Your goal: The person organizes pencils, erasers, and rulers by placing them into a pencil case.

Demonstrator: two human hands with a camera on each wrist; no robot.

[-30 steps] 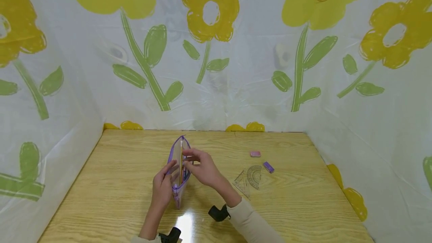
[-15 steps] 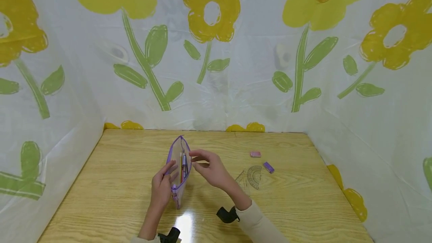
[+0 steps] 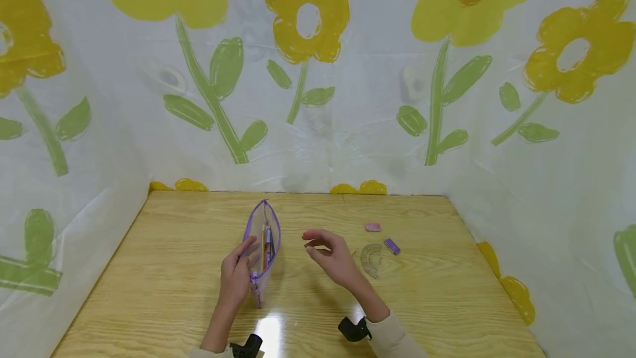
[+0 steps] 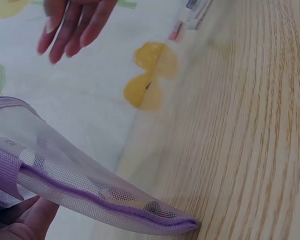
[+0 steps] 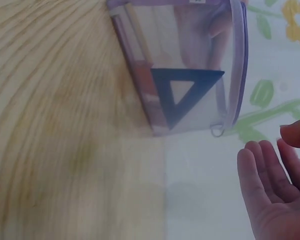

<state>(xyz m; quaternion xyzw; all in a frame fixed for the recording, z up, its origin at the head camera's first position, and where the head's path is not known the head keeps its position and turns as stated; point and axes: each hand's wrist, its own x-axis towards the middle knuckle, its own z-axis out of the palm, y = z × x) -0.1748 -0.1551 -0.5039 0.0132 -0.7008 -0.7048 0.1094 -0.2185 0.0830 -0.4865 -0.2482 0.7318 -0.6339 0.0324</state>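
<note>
The left hand has its fingers clamped on the left side of a see-through pouch, mouth open and upward, left of the counter's middle, near its back edge. Inside are pencils and a blue triangle. The right hand hovers between pouch and protractor, fingers bent, thumb apart from them. Two erasers, pink and purple, lie toward the counter's right edge.

The left forearm extends from the near side, its hand gripping, thumb set apart from the fingers. To the right, the right forearm slants far and leftward from a pale sleeve; its hand hangs in the air, fingers gently curved, thumb apart.
</note>
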